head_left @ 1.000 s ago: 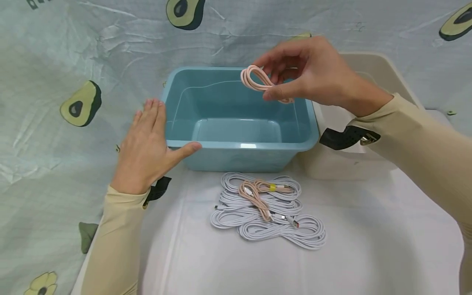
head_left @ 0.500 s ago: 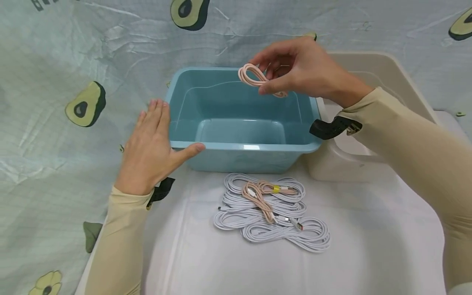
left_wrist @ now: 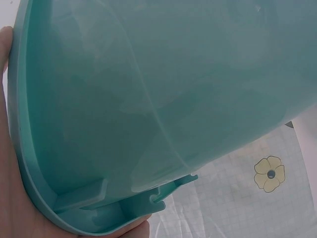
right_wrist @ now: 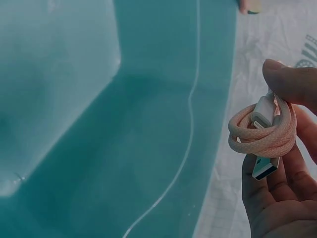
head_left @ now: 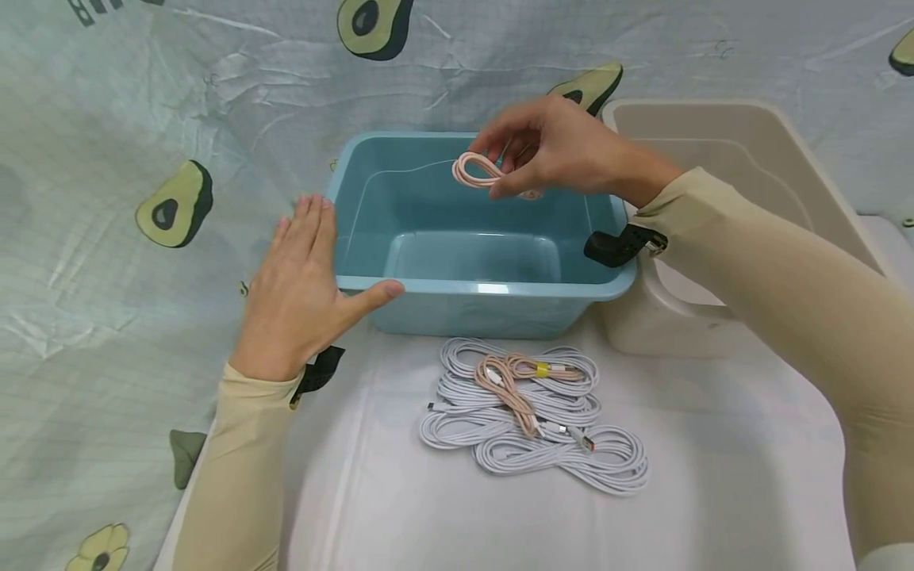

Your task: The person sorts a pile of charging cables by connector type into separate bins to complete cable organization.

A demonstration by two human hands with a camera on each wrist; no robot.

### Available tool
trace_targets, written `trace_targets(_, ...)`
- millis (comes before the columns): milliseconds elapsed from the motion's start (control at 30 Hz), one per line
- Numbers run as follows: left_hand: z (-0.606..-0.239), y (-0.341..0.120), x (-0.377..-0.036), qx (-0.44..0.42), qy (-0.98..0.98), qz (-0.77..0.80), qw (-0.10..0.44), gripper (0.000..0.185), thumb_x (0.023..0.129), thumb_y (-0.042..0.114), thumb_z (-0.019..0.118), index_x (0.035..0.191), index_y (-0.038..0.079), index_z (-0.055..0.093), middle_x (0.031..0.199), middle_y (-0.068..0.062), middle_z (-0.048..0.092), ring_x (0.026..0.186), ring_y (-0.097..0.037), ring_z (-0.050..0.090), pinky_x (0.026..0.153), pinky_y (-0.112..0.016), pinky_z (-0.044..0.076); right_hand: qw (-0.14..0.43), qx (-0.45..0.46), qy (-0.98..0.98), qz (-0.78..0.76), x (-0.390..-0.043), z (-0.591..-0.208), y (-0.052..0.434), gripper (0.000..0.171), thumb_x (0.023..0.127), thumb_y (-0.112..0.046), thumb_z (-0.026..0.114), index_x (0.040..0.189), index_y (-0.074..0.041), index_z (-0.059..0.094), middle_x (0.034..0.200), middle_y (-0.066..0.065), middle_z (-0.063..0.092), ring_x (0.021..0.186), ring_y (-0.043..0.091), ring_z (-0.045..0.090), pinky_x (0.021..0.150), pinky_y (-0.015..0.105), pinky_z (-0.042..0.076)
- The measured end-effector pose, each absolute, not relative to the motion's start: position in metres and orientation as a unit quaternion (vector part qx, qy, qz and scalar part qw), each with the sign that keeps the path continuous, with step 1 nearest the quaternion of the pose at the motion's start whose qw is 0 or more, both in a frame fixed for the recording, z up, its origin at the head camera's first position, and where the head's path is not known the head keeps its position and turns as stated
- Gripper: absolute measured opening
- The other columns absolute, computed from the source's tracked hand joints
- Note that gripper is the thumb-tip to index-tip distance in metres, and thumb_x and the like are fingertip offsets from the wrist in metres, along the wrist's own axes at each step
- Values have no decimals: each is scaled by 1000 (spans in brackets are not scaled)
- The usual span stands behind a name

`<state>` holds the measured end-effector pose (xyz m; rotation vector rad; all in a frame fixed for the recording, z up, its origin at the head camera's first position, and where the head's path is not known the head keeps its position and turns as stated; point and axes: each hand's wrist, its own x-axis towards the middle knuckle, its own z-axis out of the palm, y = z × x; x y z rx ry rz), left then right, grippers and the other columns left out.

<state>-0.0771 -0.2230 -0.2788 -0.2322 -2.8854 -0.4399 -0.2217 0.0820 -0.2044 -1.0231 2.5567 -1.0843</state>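
Observation:
My right hand [head_left: 553,151] is above the blue plastic bin [head_left: 457,309], pinching a coiled pink USB cable [head_left: 460,172] between thumb and fingers. In the right wrist view the cable [right_wrist: 267,144] shows a white connector tucked in its loops and a USB plug below. My left hand [head_left: 289,289] rests against the bin's left front corner, fingers straight along the side and thumb reaching over the front rim. From the left wrist, the bin's rim [left_wrist: 20,119] is seen against that hand. The bin's floor is bare where it shows.
A beige bin [head_left: 714,119] stands right of the blue one, partly behind my right arm. Several coiled white cables [head_left: 600,464] lie on the white-covered table [head_left: 500,523] in front, with coiled pink cables [head_left: 507,388] on top. An avocado-print sheet [head_left: 236,87] hangs behind.
My right hand has shifted left and, lately, lower over the blue bin with the pink cable. My left hand keeps its place on the bin; the whole view has drifted slightly.

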Motion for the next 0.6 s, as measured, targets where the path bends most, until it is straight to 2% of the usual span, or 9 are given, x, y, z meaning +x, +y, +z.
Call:
trace_targets(300,-278,-222,-75,-80,-980,-147,109,120,84,75,68,163,-2,20,172,-22,19,163,-38,17,136,-49,12,121,-355,867,-328,-225,-217,75,42,83,-13,87,123,-10,75,97,5,75,83,14,68,64,20,57)
trace_targets(600,-278,-223,-74,-87,-979,-145,117,121,84,76,67,163,-3,21,172,-23,21,162,-38,19,136,-49,13,140,-360,872,-301,-224,-221,73,41,84,-14,87,123,-12,75,101,7,75,87,15,67,66,21,56)
